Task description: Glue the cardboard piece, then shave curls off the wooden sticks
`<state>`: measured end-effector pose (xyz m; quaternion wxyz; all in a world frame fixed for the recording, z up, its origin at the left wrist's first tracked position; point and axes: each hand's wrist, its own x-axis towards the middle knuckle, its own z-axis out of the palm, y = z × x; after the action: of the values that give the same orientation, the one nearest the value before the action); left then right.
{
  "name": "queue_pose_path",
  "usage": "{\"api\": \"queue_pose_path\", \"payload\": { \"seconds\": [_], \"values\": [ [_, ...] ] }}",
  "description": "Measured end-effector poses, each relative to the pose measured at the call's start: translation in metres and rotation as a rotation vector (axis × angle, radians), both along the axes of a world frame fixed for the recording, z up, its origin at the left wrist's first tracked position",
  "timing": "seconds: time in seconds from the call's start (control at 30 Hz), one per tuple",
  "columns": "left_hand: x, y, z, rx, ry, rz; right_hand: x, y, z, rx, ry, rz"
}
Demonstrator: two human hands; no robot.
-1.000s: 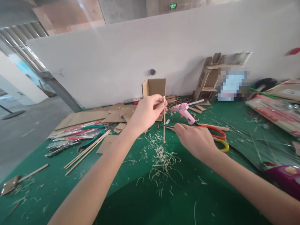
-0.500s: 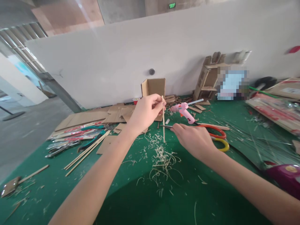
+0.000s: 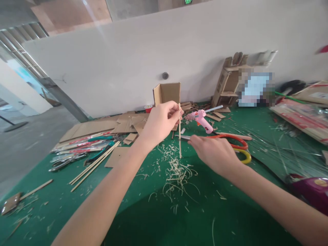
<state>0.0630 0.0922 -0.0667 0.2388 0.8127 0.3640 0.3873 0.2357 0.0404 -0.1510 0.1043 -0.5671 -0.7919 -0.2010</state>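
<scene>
My left hand (image 3: 165, 121) pinches the upper end of a thin wooden stick (image 3: 179, 131), which hangs nearly upright over the green table. My right hand (image 3: 214, 150) is closed around the scissors (image 3: 239, 140), near the blades. Behind that hand the orange and yellow handle loops stick out. The scissors' metal tip lies across the stick below my left fingers. Beneath the stick is a pile of curled wood shavings (image 3: 178, 176). A pink glue gun (image 3: 203, 122) lies just beyond my right hand.
Cardboard pieces (image 3: 89, 130), teal-handled pliers (image 3: 101, 153) and loose sticks (image 3: 94, 167) lie at left. A folded cardboard panel (image 3: 170, 92) stands behind my left hand. A cardboard structure (image 3: 227, 85) stands by the wall. Wrapped packs (image 3: 302, 118) and a purple object (image 3: 312, 191) are at right.
The scissors' blade has turned slightly and its tip now reaches a little past the stick on the left. The view has tilted down slightly. Both hands keep their grips.
</scene>
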Motion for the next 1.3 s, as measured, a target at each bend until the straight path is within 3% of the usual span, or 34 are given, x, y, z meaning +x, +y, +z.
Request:
{"api": "queue_pose_path", "payload": {
  "seconds": [0.13, 0.4, 0.67, 0.9, 1.13, 1.3],
  "values": [
    [0.0, 0.002, -0.001, -0.011, -0.011, 0.016, 0.001, -0.002, -0.013, -0.148, -0.032, 0.094],
    [0.001, -0.001, 0.0, 0.024, 0.02, 0.031, -0.004, 0.005, 0.009, 0.092, 0.008, 0.0],
    [-0.001, 0.003, -0.001, 0.081, 0.083, 0.078, 0.002, 0.0, -0.016, -0.158, -0.034, 0.08],
    [-0.002, 0.001, -0.001, 0.064, 0.072, 0.033, -0.006, 0.004, 0.002, 0.06, -0.006, -0.017],
    [-0.007, 0.006, -0.002, 0.081, 0.105, 0.068, -0.007, 0.001, -0.015, -0.124, -0.046, 0.072],
    [-0.006, 0.007, -0.002, 0.068, 0.072, 0.028, -0.004, 0.004, -0.001, 0.052, 0.01, 0.023]
  ]
}}
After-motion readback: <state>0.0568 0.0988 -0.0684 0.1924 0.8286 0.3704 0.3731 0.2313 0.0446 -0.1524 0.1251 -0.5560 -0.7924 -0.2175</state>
